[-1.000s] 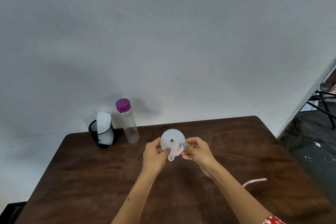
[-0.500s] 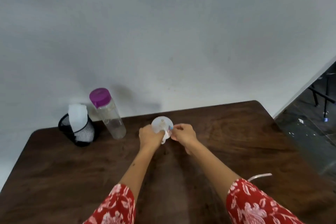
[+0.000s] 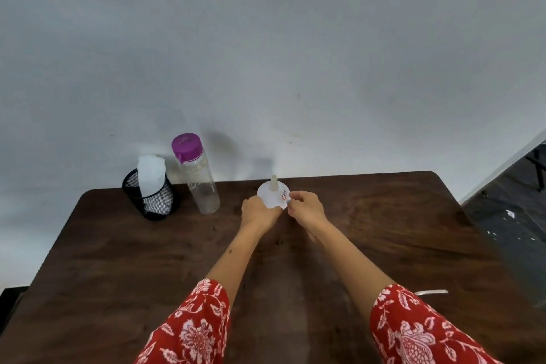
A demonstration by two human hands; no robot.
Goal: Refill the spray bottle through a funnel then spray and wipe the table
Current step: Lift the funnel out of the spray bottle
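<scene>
A white plastic funnel (image 3: 272, 193) stands upside down near the far edge of the dark wooden table (image 3: 384, 230), spout pointing up. My left hand (image 3: 257, 211) grips its wide rim on the left. My right hand (image 3: 304, 207) pinches the rim at a small red and blue sticker on the right. A clear bottle with a purple cap (image 3: 197, 174) stands upright to the left, apart from the funnel, with a little liquid at its bottom. No spray bottle is in view.
A black mesh cup (image 3: 150, 199) holding folded white tissue (image 3: 150, 177) sits at the far left corner beside the bottle. A thin white strip (image 3: 432, 292) lies near the table's right edge. A grey wall rises behind the table.
The funnel was held up facing me, then turned over and lowered toward the table's far edge. Both hands moved forward with it. The view tilted down.
</scene>
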